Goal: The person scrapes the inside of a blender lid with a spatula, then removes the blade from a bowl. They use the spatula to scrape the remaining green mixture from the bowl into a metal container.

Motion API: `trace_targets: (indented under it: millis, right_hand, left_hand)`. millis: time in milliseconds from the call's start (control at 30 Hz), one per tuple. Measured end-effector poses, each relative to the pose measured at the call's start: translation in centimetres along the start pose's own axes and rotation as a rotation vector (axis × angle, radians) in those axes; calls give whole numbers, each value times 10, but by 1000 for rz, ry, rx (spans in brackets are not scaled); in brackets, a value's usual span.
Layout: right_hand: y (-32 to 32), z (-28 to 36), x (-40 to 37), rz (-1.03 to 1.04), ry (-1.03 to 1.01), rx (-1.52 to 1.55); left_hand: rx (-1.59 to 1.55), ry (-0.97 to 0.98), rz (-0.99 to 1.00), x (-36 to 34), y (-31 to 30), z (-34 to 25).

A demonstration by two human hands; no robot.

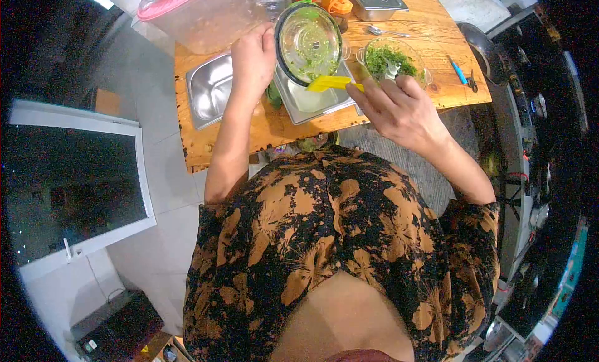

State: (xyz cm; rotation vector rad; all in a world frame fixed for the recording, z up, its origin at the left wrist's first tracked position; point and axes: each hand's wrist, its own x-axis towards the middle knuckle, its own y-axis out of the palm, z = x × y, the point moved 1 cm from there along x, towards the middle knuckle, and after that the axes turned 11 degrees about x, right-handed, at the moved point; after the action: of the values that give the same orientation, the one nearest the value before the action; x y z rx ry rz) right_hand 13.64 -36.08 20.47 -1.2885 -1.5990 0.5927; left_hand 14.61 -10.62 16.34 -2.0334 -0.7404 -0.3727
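Note:
My left hand (254, 59) grips a clear round bowl with a dark rim (312, 41) and holds it tilted on its side, its mouth towards me. Bits of chopped green leaf cling to its inside. My right hand (399, 106) is closed round the handle of a yellow spatula (327, 82), whose blade is at the bowl's lower rim. Beneath the bowl stands a metal tray (340, 106), partly covered by it. Just beyond my right hand, a glass bowl (424, 72) contains chopped green herbs (387, 57) and something pale.
Another metal tray (209, 91) stands at the left of the wooden table (449, 38). A large plastic box with a pink lid (178, 0), an orange-capped bottle (340, 4) and a lidded steel container (377, 3) line the back. A spoon (387, 31) and scissors (472, 82) lie rightward.

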Motion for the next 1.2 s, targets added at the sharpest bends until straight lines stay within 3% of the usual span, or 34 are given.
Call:
trace_targets:
  millis: [67,133,200,267,433,733,933,1000,1200]
  right_hand:
    - [0,-5,-5,27,12,24]
    - [-3,-13,-7,57,163,121]
    - [0,-25,-7,27,226,131]
    - [13,-34,-8,-140,343,172]
    - [41,-34,4,-250,345,260]
    - [46,-11,0,-151,308,202]
    - [49,0,-10,-85,274,119]
    - [51,1,-14,-69,268,120]
    - [38,1,-11,-111,341,145]
  left_hand:
    - [22,21,-13,1,1,5]
    - [46,39,-28,0,2,10]
    - [-90,-38,-11,-3,2,14]
    - [-105,-44,-1,-6,1,14]
    - [-112,-55,1,-10,0,11]
    - [-276,-173,-20,-17,6,18]
    - [-350,-205,-150,-17,8,31]
    - [-466,-295,-122,-19,3,29]
    - [-406,-284,-137,-22,5,27]
